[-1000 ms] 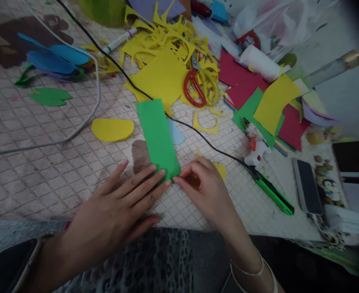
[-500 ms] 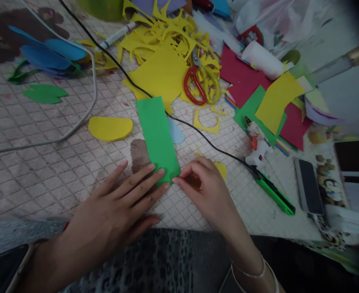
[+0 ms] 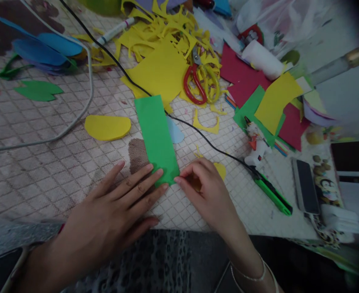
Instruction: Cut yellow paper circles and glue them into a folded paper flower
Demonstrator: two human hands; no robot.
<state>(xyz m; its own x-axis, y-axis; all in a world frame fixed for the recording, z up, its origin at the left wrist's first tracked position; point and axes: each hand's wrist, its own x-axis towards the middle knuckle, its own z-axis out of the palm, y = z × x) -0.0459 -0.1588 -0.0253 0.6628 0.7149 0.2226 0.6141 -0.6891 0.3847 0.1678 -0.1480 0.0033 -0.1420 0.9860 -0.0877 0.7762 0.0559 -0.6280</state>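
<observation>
A green strip of craft paper or foam (image 3: 156, 136) lies on the quilted cloth in front of me. Flat against its near left part are the fingertips of my left hand (image 3: 115, 203), fingers spread. My right hand (image 3: 210, 191) pinches the strip's near right corner between thumb and index finger. To the left rests a yellow rounded cutout (image 3: 108, 127). Partly under the strip's right side is a light blue piece (image 3: 175, 131). Another small yellow piece (image 3: 220, 170) shows behind my right hand.
Red-and-yellow scissors (image 3: 199, 83) lie by yellow scraps (image 3: 167, 32). A black cord (image 3: 210, 142) crosses the cloth to a glue gun (image 3: 257, 152) beside a green cutter (image 3: 274, 195). A phone (image 3: 306, 185) is at right, blue petals (image 3: 42, 51) at left.
Both hands stay at the near end of the green strip, almost unmoved. The view has shifted slightly, with things at the edges displaced a little.
</observation>
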